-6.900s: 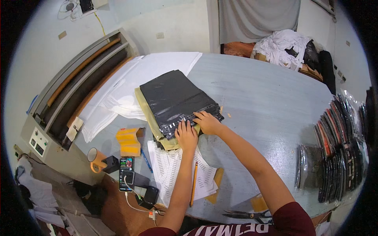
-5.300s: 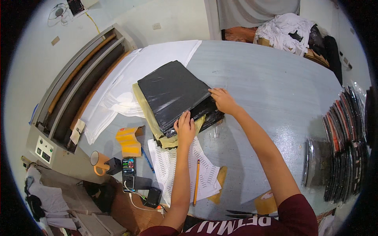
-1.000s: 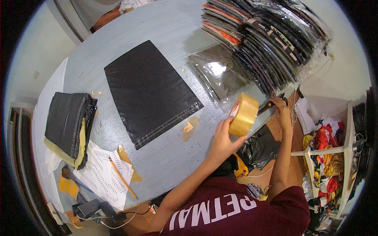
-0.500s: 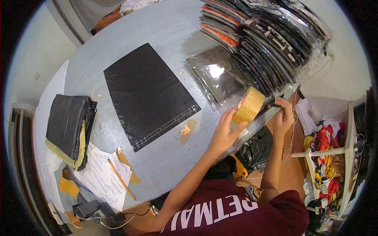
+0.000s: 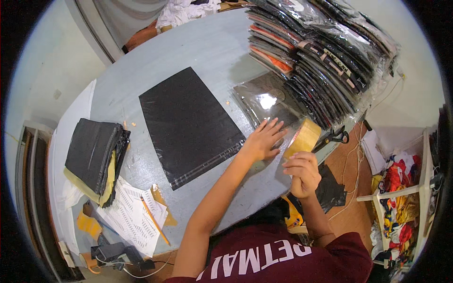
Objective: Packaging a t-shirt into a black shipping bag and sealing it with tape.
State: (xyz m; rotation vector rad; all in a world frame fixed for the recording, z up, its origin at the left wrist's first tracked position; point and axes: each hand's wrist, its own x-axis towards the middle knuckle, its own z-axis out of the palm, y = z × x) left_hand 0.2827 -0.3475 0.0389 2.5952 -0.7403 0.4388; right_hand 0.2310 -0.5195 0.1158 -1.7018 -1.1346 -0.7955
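My right hand (image 5: 303, 173) has its fingers curled at the near edge of a roll of yellowish packing tape (image 5: 306, 137) and appears to grip it. My left hand (image 5: 264, 141) is open, its fingers spread low over the table beside the tape and the near edge of a clear-wrapped dark package (image 5: 271, 96). Black-handled scissors (image 5: 339, 136) lie at the table's right edge, just beyond the tape. A flat black plastic mailer bag (image 5: 193, 127) rests left of my left hand, a seam strip along its near edge.
A tall pile of plastic-wrapped garments (image 5: 325, 61) fills the far right. At the left are folded black bags (image 5: 92, 146), printed sheets (image 5: 130, 217) and a pencil (image 5: 155, 220). A shelf of colourful cloth (image 5: 396, 188) stands right of the grey-blue table (image 5: 188, 42).
My left hand has let go of the tape roll and moved left, fingers spreading. My right hand has left the scissors and come over to the roll.
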